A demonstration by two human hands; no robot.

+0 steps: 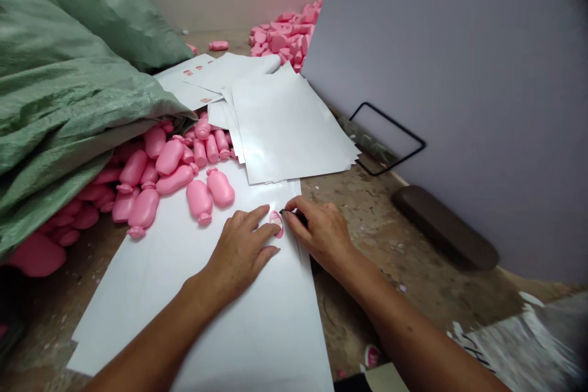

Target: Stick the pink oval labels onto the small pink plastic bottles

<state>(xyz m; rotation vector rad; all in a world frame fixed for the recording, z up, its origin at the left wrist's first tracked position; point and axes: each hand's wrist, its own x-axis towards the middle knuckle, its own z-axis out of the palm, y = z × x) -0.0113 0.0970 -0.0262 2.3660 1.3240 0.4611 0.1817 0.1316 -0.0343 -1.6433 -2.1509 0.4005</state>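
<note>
Two right-hand fingers (296,214) pinching black tool (288,212)

Bubblegum-pink plastic bottles (171,156) heap beside a green woven sack (59,92) with faint stripes; glossy white sheets (285,128) spread nearby, one bearing a pink-and-white oval label (276,223) next to a black tool (294,216); the floor (381,245) is mottled brown, the board (441,73) pale grey
</note>
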